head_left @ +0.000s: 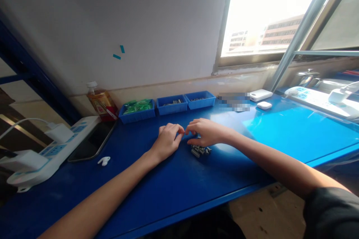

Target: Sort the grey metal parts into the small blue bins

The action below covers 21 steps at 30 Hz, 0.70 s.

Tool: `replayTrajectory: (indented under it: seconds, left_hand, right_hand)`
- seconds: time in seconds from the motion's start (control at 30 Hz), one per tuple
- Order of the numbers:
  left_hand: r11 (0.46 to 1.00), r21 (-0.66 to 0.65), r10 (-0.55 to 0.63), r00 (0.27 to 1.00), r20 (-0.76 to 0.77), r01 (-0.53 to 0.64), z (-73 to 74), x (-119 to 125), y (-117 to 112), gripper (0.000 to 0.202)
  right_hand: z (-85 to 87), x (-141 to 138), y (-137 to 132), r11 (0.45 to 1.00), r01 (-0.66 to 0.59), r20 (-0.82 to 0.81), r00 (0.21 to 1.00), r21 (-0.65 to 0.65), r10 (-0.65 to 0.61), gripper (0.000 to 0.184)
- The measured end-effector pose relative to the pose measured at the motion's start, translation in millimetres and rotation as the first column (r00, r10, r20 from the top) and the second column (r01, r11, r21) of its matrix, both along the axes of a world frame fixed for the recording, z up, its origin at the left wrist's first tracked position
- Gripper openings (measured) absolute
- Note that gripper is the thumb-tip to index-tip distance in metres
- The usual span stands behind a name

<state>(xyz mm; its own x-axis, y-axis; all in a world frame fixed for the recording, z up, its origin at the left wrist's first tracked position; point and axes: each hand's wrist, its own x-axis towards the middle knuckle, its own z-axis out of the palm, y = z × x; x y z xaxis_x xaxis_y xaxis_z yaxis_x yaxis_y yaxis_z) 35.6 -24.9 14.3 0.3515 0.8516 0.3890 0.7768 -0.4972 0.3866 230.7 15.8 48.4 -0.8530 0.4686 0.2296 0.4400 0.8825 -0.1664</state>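
My left hand (168, 138) is closed in a pinch over the blue table, thumb and forefinger together. Whatever may be between those fingertips is too small to make out. Almost touching them are the bent fingers of my right hand (207, 131), whose thumb stands apart from the forefinger with a gap showing and nothing visible in it. Under and just in front of my right hand lies a loose pile of small silvery metal parts (195, 152), some of them short cylinders. Part of the pile is hidden by that hand.
Along the wall stand a blue bin of green packets (137, 106) and two blue bins of small metal parts (172, 109) (200, 102). Leftward are a bottle (101, 101), phone (92, 140), power strip (60, 149) and white earbud (104, 161). An earbud case (264, 105) lies right.
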Motion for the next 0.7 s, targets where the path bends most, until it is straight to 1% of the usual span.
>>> replayTrajectory:
  seconds: [0.03,0.1,0.13,0.23,0.33,0.4,0.5,0.6,0.67,0.7]
  left_hand:
    - [1.000,0.020,0.011,1.000,0.001,-0.011,-0.4,0,0,0.011]
    - [0.998,0.053,0.016,1.000,-0.015,-0.015,-1.2,1,-1,0.013]
    - [0.998,0.068,0.013,0.999,-0.030,-0.011,-1.5,1,-2,0.013]
    - [0.995,0.097,0.004,0.997,-0.077,0.003,-1.9,4,-4,0.015]
    - [0.993,0.115,0.015,0.998,-0.067,-0.008,-0.7,5,-5,0.016]
    - [0.993,0.117,0.011,0.999,-0.053,-0.005,0.3,5,-6,0.016]
    - [0.994,0.104,-0.017,0.998,-0.057,0.023,1.1,4,-7,0.016]
    - [0.995,0.090,-0.044,0.998,-0.044,0.048,1.9,4,-8,0.016]
    - [0.993,0.084,-0.076,0.997,-0.026,0.078,3.1,4,-9,0.016]
    - [0.991,0.081,-0.101,0.995,-0.025,0.103,4.2,4,-10,0.017]
  right_hand:
    - [-1.4,-1,-1,1.000,-0.013,0.029,1.000,-0.025,0.013,0.018]
    - [-5.7,-3,-1,0.997,-0.021,0.045,0.999,-0.068,0.024,0.007]
    - [-8.1,-4,-1,0.997,-0.022,0.041,0.999,-0.076,0.025,0.006]
    - [-12.4,-7,2,0.999,0.011,0.011,1.000,-0.046,-0.011,0.014]
    - [-11.1,-6,5,0.998,0.060,-0.018,0.998,-0.024,-0.060,0.014]
    - [-9.5,-3,6,0.998,0.023,-0.002,1.000,-0.056,-0.023,0.012]
    - [-10.8,-1,6,0.995,-0.037,0.022,0.999,-0.089,0.039,0.014]
    - [-13.9,-1,8,0.998,-0.040,0.000,0.999,-0.047,0.040,0.013]
    - [-12.0,-2,18,1.000,-0.020,-0.032,0.999,-0.001,0.020,0.014]
    - [-8.9,-1,26,0.999,0.013,-0.064,0.998,0.030,-0.011,0.015]
